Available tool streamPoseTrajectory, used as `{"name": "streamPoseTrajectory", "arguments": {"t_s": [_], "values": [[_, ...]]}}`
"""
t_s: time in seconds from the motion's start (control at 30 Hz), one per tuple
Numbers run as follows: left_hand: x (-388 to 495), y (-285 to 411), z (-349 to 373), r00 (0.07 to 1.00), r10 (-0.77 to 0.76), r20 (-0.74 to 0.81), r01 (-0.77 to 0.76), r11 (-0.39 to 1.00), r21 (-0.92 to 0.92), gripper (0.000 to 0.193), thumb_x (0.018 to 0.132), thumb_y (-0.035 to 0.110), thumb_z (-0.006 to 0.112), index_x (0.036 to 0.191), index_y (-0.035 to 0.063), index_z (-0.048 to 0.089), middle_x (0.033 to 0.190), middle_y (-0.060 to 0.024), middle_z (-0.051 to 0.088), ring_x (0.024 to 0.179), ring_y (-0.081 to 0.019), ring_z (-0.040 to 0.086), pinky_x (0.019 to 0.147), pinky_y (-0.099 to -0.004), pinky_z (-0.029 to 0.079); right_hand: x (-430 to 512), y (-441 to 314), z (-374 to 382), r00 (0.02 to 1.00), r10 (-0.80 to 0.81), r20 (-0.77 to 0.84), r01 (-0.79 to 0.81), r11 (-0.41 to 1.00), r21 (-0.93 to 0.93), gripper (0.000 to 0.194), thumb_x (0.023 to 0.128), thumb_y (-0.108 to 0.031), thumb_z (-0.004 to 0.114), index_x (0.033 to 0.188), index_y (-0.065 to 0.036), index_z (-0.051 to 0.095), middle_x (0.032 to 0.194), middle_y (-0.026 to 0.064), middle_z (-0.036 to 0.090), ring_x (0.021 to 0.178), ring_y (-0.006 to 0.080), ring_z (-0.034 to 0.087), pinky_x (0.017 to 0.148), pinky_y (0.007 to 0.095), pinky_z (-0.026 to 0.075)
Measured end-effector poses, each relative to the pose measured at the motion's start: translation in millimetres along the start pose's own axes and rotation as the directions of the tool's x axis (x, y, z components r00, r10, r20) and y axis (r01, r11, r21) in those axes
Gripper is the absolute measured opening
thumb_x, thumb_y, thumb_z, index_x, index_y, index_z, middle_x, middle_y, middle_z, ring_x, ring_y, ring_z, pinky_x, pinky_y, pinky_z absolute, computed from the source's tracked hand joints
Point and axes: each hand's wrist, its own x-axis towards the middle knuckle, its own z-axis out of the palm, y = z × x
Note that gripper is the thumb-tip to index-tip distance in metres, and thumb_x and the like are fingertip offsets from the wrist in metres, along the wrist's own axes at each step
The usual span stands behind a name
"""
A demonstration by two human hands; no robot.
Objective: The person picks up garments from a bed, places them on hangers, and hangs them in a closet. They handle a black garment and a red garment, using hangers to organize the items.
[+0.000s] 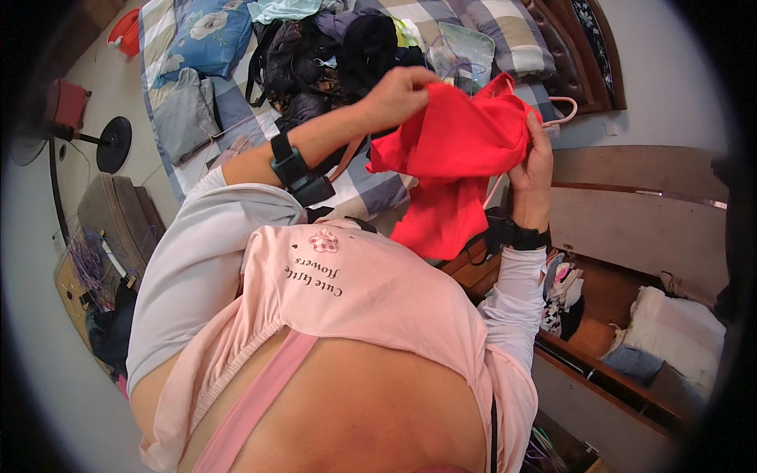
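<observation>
A bright red garment (467, 130) hangs in front of me between my two hands, its lower part drooping below. My left hand (408, 94) pinches the cloth at its upper left edge. At the right edge, my right hand (534, 154) grips the fabric, thumb on top. A pale pink clothes hanger (562, 112) runs behind or inside the garment; its hook sticks out at the right and a bar shows below. The cloth hides most of the hanger, and I cannot tell whether my right fingers touch it.
Beyond the garment is a bed with a checked sheet (378, 189), bearing dark clothes (301, 59), a blue floral pillow (207, 35), a grey garment (189, 115) and a clear plastic bag (467, 50). An open wooden storage compartment (597, 337) with folded textiles lies right. A stand base (113, 145) stands left.
</observation>
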Motion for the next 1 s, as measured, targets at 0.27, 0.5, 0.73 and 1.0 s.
{"name": "streamPoseTrajectory", "arguments": {"t_s": [0.27, 0.5, 0.73, 1.0], "values": [[16.1, 40.8, -27.8, 0.972, -0.228, -0.054, 0.234, 0.954, 0.187, 0.028, 0.085, 0.021, 0.052, 0.101, -0.0016, 0.060, 0.096, -0.0140, 0.065, 0.082, -0.0222, 0.064, 0.070, -0.0303, 0.049, 2.5, 0.3, -6.3, 0.999, -0.051, -0.001, 0.051, 0.999, -0.002, 0.029, 0.090, -0.016, 0.051, 0.114, 0.000, 0.052, 0.112, 0.0130, 0.058, 0.102, 0.0234, 0.057, 0.090, 0.0376, 0.045], [-21.8, 2.8, -13.5, 0.899, -0.242, 0.365, 0.287, 0.955, -0.074, 0.042, 0.088, 0.023, 0.056, 0.121, 0.0056, 0.037, 0.116, -0.0104, 0.053, 0.106, -0.0120, 0.047, 0.091, -0.0274, 0.038, -5.9, -14.0, 23.0, 0.994, 0.019, 0.111, -0.033, 0.992, 0.125, 0.025, 0.090, -0.020, 0.052, 0.107, -0.002, 0.055, 0.106, 0.0110, 0.060, 0.096, 0.0211, 0.059, 0.086, 0.0365, 0.047], [-44.1, -10.0, -10.2, 0.854, -0.026, 0.520, -0.307, 0.782, 0.543, 0.051, 0.067, 0.000, 0.055, 0.116, 0.0043, 0.045, 0.104, -0.0155, 0.058, 0.093, -0.0307, 0.057, 0.080, -0.0341, 0.046, -12.9, -29.6, 24.7, 0.980, 0.065, 0.188, -0.103, 0.973, 0.205, 0.024, 0.091, -0.018, 0.051, 0.107, 0.000, 0.055, 0.106, 0.0137, 0.060, 0.097, 0.0235, 0.059, 0.087, 0.0385, 0.048], [-45.3, -18.4, 3.7, 0.856, 0.067, 0.512, -0.475, 0.492, 0.729, 0.044, 0.061, 0.011, 0.060, 0.104, 0.0046, 0.057, 0.102, -0.0137, 0.059, 0.097, -0.0279, 0.056, 0.076, -0.0371, 0.048, -16.9, -26.9, 24.4, 0.969, 0.114, 0.221, -0.160, 0.966, 0.202, 0.023, 0.091, -0.018, 0.051, 0.104, 0.001, 0.055, 0.104, 0.0133, 0.061, 0.094, 0.0221, 0.060, 0.084, 0.0361, 0.049]]}}
